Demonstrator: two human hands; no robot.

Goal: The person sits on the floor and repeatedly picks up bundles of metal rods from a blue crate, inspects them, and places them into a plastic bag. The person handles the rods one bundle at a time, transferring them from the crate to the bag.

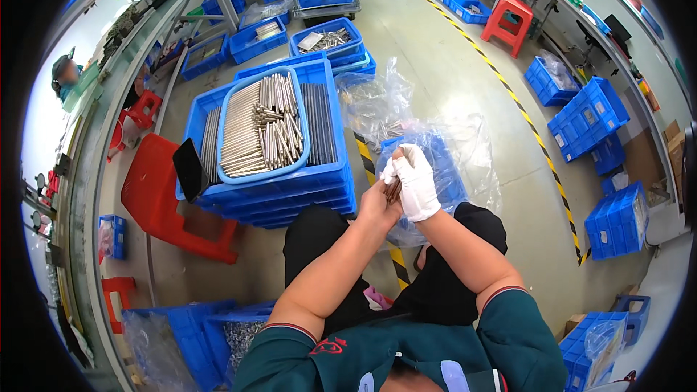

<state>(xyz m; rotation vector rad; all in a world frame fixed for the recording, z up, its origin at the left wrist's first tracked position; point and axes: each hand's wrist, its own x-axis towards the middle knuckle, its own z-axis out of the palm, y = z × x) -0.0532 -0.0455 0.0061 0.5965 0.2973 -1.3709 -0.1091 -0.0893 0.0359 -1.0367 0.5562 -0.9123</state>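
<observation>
In front of me my bare left hand [378, 205] and my white-gloved right hand [415, 185] meet, both closed round a small bundle of thin metal rods [393, 192]. The rods look brownish, and the fingers hide much of them. Below and beyond the hands is a blue crate [451, 174] with clear plastic film [475, 149] over and around it. To the left, a light-blue tray [306, 127] holds many silvery metal rods [243, 134], mostly in rows, with some piled loosely. It rests on a stack of blue crates [290, 190] that also holds darker rods [318, 123].
A black flat device [190, 170] leans at the stack's left corner, beside a red plastic stool [163, 199]. Behind the stack is a blue bin of metal parts [354, 29]. Yellow-black floor tape [508, 83] runs along the right. Another person [67, 76] is at the far left.
</observation>
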